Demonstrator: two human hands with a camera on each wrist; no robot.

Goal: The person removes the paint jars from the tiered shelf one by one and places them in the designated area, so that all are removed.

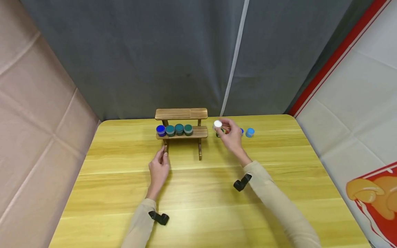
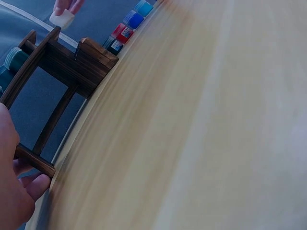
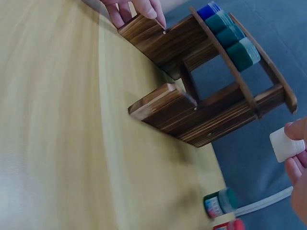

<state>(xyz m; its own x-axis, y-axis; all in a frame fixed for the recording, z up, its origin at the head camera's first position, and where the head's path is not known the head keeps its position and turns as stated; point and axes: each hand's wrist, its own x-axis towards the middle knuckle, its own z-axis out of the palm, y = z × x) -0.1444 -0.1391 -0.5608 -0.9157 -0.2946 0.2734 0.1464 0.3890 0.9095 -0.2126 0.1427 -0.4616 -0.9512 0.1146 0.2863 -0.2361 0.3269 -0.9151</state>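
Note:
A small two-tier wooden rack (image 1: 181, 114) stands near the back of the table. My left hand (image 1: 159, 168) pinches the front end of its left foot, thumb on one side and fingers on the other. My right hand (image 1: 232, 138) holds a small white-lidded paint jar (image 1: 217, 123) between thumb and fingertips, raised just right of the rack. On the left part of the lower tier sit a dark blue paint jar (image 1: 161, 130) and several teal and green paint jars (image 1: 179, 129) in a row. The upper tier (image 3: 276, 79) bears nothing.
Right of the rack, a row of paint jars stands on the table: a dark green jar (image 3: 219, 202), a red jar (image 2: 122, 33), a blue jar (image 2: 133, 19) and a light blue jar (image 1: 250, 132). A grey curtain (image 1: 139, 69) hangs behind the table's back edge.

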